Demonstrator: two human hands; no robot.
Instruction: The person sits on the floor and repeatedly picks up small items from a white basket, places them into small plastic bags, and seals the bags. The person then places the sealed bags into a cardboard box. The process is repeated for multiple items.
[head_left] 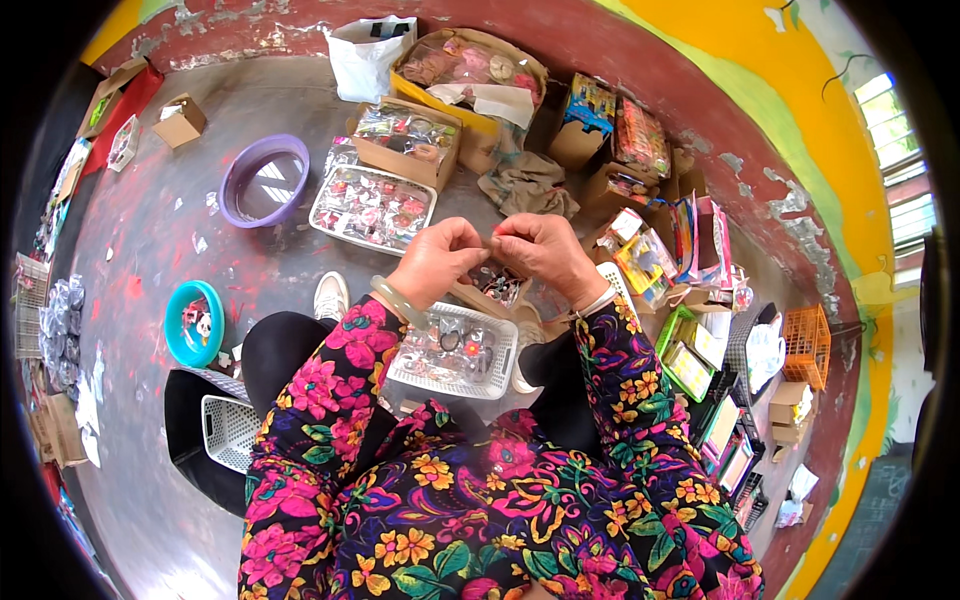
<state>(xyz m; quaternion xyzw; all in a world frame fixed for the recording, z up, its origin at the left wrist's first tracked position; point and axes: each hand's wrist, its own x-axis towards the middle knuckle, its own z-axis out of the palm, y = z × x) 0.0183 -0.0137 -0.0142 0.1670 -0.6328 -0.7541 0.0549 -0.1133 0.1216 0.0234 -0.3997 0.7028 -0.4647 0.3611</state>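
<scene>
My left hand [436,264] and my right hand [550,258] are raised close together in front of me, each closed in a pinch. A tiny reddish bit shows at the right fingertips, too small to name. Whatever the left fingers pinch is hidden. Below the hands stands a cardboard box [484,303] of small dark and coloured pieces. Nearer to me, a white plastic basket [507,358] contains small packaged items. Beyond my left hand lies another white basket [322,222], filled with clear packets of pink and red pieces.
A purple basin [228,187] and a teal basin [178,318] stand on the floor to the left. Farther back are an open carton [398,160] of packets and a white bag [370,62]. Boxes, a green basket [672,338] and an orange crate [806,346] crowd the right.
</scene>
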